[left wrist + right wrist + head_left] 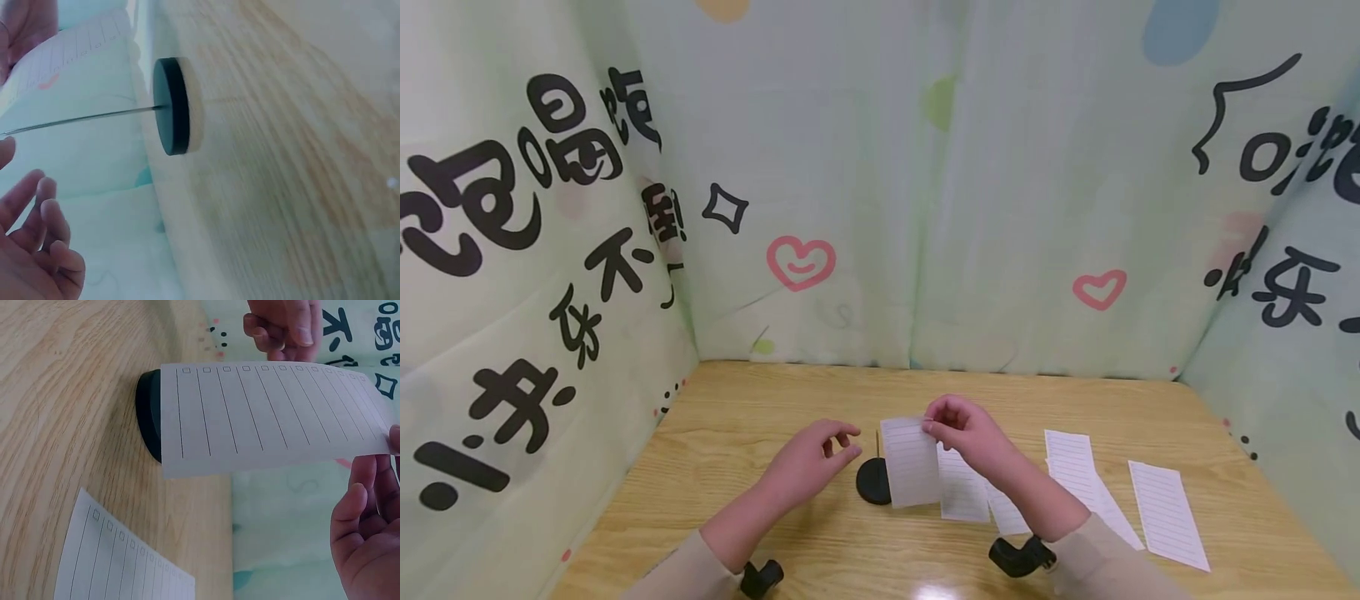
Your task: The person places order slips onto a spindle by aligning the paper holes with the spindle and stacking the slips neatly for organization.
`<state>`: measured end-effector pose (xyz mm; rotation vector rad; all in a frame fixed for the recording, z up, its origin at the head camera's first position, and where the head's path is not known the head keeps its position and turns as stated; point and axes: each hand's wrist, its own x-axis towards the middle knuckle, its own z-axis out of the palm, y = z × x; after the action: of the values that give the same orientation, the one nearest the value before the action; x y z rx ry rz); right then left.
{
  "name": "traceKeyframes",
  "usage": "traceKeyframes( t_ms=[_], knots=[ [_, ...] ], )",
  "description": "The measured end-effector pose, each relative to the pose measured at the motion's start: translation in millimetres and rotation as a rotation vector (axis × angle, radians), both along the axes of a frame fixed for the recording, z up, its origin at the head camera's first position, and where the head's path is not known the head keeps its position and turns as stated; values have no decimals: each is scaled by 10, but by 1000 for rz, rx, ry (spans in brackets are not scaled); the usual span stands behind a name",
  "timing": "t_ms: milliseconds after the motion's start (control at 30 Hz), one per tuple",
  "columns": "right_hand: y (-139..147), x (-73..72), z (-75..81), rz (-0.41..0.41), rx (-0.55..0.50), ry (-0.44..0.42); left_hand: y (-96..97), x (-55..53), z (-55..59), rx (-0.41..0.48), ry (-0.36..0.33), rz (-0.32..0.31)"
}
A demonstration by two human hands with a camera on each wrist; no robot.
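My right hand (pixel 970 435) pinches the upper corner of a lined sheet of paper (pixel 912 467), which hangs upright in the head view. Small checkboxes (pixel 227 369) run along one edge of this sheet in the right wrist view. Just left of the paper stands a round black base (pixel 872 483) with a thin upright metal spike (pixel 81 119). The sheet covers part of the base. My left hand (pixel 812 460) hovers on the spike's left, fingers loosely bent and holding nothing. In the left wrist view its thumb tip is close to the spike's top; contact cannot be made out.
More lined sheets lie on the wooden table (pixel 745 408): one (pixel 962 487) behind the held paper, an overlapping group (pixel 1071 457) beyond my right forearm, and one (pixel 1168 512) at the far right. Printed curtains (pixel 850 167) enclose the back and sides.
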<state>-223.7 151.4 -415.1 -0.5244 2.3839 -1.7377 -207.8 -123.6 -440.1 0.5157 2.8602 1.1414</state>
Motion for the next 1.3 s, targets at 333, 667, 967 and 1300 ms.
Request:
traceKeyframes(
  t_ms=[333,667,967,1300],
  knots=[
    [-131,-22,-63,-6,-13,0,131,-18,60,183,3,43],
    [-184,-73,-120,-18,-30,-31,289,-72,80,271,-68,91],
    [-197,-53,-119,-37,-20,-49,323,-58,86,286,-73,99],
    [-215,-37,-113,-46,-21,-49,353,-58,94,306,-82,104]
  ],
)
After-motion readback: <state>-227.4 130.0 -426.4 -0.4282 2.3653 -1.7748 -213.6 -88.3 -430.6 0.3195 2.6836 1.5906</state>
